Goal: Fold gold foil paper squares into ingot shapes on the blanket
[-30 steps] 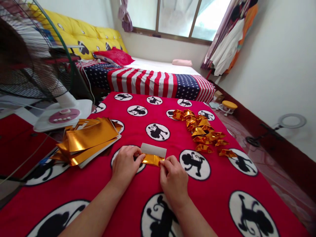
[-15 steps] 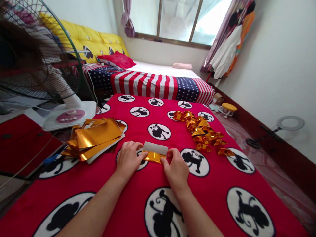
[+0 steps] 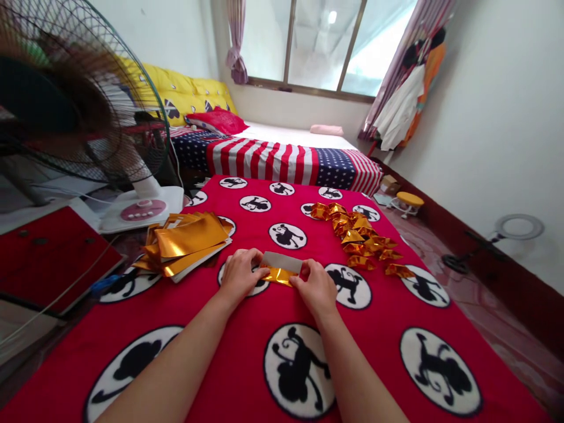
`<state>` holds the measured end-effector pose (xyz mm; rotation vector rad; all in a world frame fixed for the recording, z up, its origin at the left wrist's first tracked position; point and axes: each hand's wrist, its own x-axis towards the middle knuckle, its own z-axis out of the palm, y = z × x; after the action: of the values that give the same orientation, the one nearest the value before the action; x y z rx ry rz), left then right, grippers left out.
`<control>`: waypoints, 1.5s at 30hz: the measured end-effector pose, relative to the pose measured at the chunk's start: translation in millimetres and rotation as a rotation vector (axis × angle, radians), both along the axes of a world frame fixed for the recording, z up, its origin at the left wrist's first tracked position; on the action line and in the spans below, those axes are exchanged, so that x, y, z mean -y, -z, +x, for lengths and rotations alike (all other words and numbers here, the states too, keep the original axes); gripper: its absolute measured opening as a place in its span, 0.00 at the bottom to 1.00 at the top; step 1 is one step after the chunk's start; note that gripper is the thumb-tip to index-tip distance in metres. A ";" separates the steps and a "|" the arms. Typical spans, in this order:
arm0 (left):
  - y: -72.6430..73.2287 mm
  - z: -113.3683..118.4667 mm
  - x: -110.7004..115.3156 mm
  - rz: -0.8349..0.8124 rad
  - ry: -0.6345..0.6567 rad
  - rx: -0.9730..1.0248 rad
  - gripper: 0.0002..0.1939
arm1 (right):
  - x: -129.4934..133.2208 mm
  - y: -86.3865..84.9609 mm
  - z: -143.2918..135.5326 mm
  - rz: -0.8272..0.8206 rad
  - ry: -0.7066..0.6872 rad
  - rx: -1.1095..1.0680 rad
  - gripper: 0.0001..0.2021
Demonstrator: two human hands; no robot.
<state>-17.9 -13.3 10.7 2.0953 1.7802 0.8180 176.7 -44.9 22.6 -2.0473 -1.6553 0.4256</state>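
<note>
A partly folded sheet of gold foil paper (image 3: 282,275) lies between my hands, its shiny gold side toward me and a pale grey flap standing behind. My left hand (image 3: 240,275) is closed on its left end, thumb on the gold strip. The right end is pinched by my right hand (image 3: 318,288), thumb on the gold and fingers behind. To the left sits a loose stack of flat gold foil sheets (image 3: 191,238). Several folded gold foil ingots (image 3: 355,236) are clustered to the right.
A red cloth (image 3: 211,376) with monkey prints covers the table. A standing fan (image 3: 141,200) is at the left, its blades blurred. Beyond the table is a bed (image 3: 273,158). On the floor at right stand a yellow stool (image 3: 409,200) and a ring light (image 3: 520,226).
The view has shifted slightly, moving the fan and stack rightward in the picture. Both hands keep hold of the foil paper, whose grey flap now looks flatter and less curled.
</note>
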 end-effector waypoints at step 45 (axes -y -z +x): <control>-0.4 24.3 11.5 -0.220 0.085 1.138 0.31 | 7.9 14.8 -13.2 0.309 -0.143 -0.920 0.10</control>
<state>6.4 -24.9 11.2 1.1058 1.0529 1.3263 163.5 -52.8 7.8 -1.2027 -1.1778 0.9214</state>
